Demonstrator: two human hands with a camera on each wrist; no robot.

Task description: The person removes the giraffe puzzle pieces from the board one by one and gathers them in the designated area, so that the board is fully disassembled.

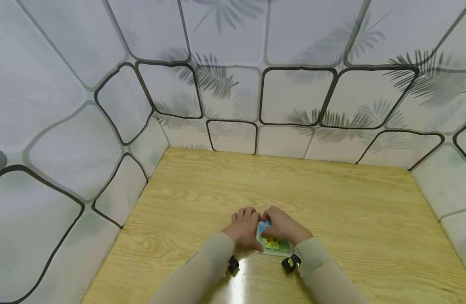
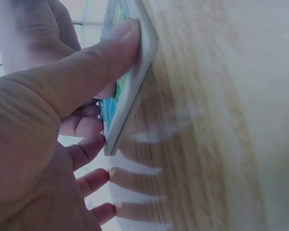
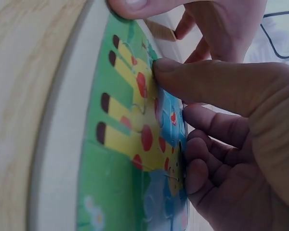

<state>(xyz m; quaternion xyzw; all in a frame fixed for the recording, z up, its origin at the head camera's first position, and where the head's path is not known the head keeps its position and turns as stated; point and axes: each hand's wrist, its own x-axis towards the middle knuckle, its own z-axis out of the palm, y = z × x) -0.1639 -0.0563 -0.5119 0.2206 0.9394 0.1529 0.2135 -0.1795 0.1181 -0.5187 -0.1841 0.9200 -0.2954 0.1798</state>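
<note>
A small jigsaw puzzle (image 1: 280,247) with a pale frame lies on the table below both hands. Its picture, a yellow giraffe with red spots on green and blue, shows clearly in the right wrist view, with seams between the pieces (image 3: 147,137). My left hand (image 1: 246,228) rests along the puzzle's left side. Its straight thumb (image 2: 115,45) presses the near corner, and the index fingertip touches the far corner. The other left fingers reach onto the table. My right hand (image 1: 286,227) pinches the puzzle's far part, thumb (image 3: 197,77) on the picture and fingers curled at the edge.
The wood-grain table (image 1: 312,190) stretches around the hands. Pale patterned cloth walls (image 1: 233,97) rise behind it and at both sides. A small black camera (image 1: 291,263) is at the right wrist, and another (image 1: 233,265) at the left.
</note>
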